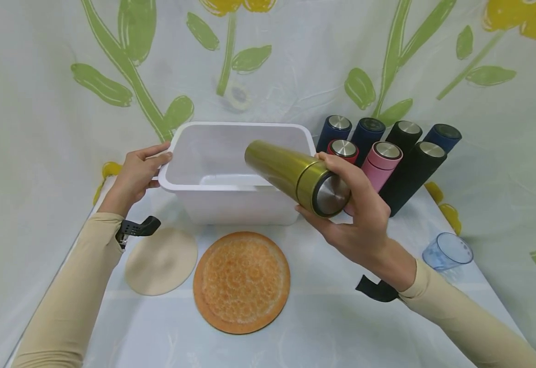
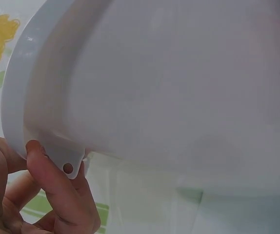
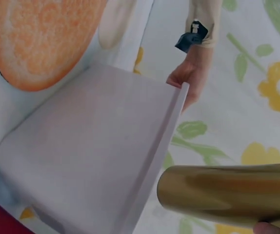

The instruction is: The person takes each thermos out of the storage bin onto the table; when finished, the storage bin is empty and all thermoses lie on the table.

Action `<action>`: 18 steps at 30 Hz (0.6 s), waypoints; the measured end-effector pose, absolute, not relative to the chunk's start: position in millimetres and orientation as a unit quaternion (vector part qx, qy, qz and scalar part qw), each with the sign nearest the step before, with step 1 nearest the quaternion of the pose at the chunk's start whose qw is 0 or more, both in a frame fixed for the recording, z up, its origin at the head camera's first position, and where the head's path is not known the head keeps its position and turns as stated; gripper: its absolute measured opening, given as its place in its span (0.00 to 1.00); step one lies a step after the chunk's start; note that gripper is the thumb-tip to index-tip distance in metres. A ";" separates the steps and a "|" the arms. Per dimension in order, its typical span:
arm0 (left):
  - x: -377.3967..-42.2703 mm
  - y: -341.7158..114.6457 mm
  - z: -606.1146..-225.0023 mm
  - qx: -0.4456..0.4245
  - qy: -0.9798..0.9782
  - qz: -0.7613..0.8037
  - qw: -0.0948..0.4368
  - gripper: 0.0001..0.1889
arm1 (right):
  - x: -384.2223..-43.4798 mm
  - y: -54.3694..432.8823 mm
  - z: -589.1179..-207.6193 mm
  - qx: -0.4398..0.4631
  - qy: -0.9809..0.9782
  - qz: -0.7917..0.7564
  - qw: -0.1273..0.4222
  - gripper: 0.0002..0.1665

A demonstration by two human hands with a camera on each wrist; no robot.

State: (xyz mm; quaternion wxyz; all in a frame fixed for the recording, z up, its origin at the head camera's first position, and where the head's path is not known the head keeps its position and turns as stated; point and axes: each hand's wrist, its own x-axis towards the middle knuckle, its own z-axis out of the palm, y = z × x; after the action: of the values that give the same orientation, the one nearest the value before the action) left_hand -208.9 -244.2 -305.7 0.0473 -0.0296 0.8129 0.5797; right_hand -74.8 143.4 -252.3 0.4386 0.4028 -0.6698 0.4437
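A white plastic bin (image 1: 236, 205) stands on the table, and my left hand (image 1: 135, 175) grips its left rim. In the left wrist view, thumb and fingers pinch the rim beside a small tab (image 2: 57, 161) with a hole. My right hand (image 1: 364, 220) holds a gold thermos bottle (image 1: 284, 171) by its capped end. Tilted over the bin's right front rim, the thermos has its base pointing up and left, towards the bin's opening. The right wrist view shows the thermos (image 3: 223, 192) above the bin's rim (image 3: 154, 165).
Several thermoses crowd right of the bin, including a pink one (image 1: 378, 166), a red one (image 1: 343, 149) and a tall black one (image 1: 410, 179). A blue glass (image 1: 447, 251) is near the right edge. In front lie a round bread-patterned mat (image 1: 242, 281) and a beige disc (image 1: 161, 263).
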 end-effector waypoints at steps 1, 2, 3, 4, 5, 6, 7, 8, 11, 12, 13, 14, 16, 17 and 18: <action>-208.6 -243.9 -305.4 -0.030 0.814 0.578 0.047 0.31 | -72.6 143.8 -251.6 0.404 -0.669 0.438 0.445 0.32; -208.3 -243.6 -305.1 -0.030 0.814 0.578 0.047 0.31 | -70.3 144.0 -250.8 0.405 -0.665 0.435 0.452 0.32; -207.9 -243.2 -304.8 -0.029 0.813 0.579 0.047 0.30 | -67.9 144.7 -250.2 0.407 -0.660 0.433 0.459 0.31; -207.7 -242.9 -304.8 -0.028 0.813 0.580 0.047 0.30 | -65.5 145.7 -249.7 0.409 -0.657 0.433 0.462 0.31; -207.3 -242.6 -304.7 -0.027 0.812 0.581 0.048 0.30 | -62.9 147.4 -249.4 0.410 -0.655 0.433 0.464 0.31; -207.0 -242.2 -304.7 -0.026 0.811 0.582 0.049 0.31 | -60.3 149.4 -249.5 0.411 -0.654 0.433 0.465 0.31; -206.9 -241.8 -304.8 -0.026 0.811 0.583 0.050 0.31 | -57.9 151.6 -249.6 0.412 -0.652 0.437 0.464 0.32; -207.0 -241.6 -305.0 -0.025 0.810 0.583 0.052 0.31 | -55.6 154.2 -249.7 0.413 -0.649 0.441 0.463 0.32; -208.0 -242.0 -306.2 -0.026 0.811 0.582 0.054 0.31 | -49.8 161.8 -250.7 0.409 -0.649 0.448 0.459 0.34; -208.4 -242.6 -306.5 -0.027 0.811 0.583 0.054 0.31 | -48.2 164.0 -251.2 0.406 -0.649 0.452 0.458 0.34; -208.7 -243.1 -306.7 -0.027 0.811 0.582 0.053 0.31 | -46.5 166.2 -251.8 0.402 -0.649 0.455 0.459 0.35; -209.1 -243.7 -306.8 -0.026 0.811 0.582 0.052 0.31 | -44.6 168.6 -252.4 0.395 -0.650 0.458 0.459 0.36; -209.6 -244.9 -306.7 -0.024 0.811 0.582 0.049 0.31 | -40.3 172.9 -253.3 0.382 -0.655 0.463 0.459 0.38; -209.8 -245.5 -306.6 -0.023 0.812 0.582 0.049 0.31 | -38.1 174.8 -253.8 0.377 -0.656 0.466 0.459 0.39; -209.9 -245.8 -306.3 -0.022 0.812 0.582 0.048 0.31 | -35.9 176.7 -254.0 0.371 -0.657 0.467 0.460 0.39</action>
State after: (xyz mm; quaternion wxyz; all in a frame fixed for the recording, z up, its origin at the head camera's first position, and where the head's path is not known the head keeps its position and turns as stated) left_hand -209.9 -245.8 -306.3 0.0483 -0.0225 0.8115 0.5819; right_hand -35.9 176.7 -254.0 0.4602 0.3707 -0.6575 0.4675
